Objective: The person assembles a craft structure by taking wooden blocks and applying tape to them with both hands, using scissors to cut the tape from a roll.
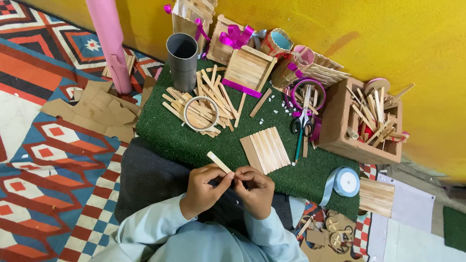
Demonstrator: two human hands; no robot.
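Observation:
My left hand [204,189] and my right hand [255,190] meet over the near edge of a green mat [160,131]. Together they pinch a flat wooden craft stick [217,161], whose free end points up and to the left. Just beyond my right hand lies a panel of sticks joined side by side [266,149]. A loose pile of sticks [206,99] with a clear tape ring [201,113] on it lies farther left on the mat.
A grey tube [182,58] stands at the mat's back left. Stick-built boxes with pink ribbon [247,68] line the yellow wall. Scissors [302,116], a pencil, a brown box of sticks [366,121], a light blue ribbon roll [345,182] and cardboard scraps [97,109] surround the mat.

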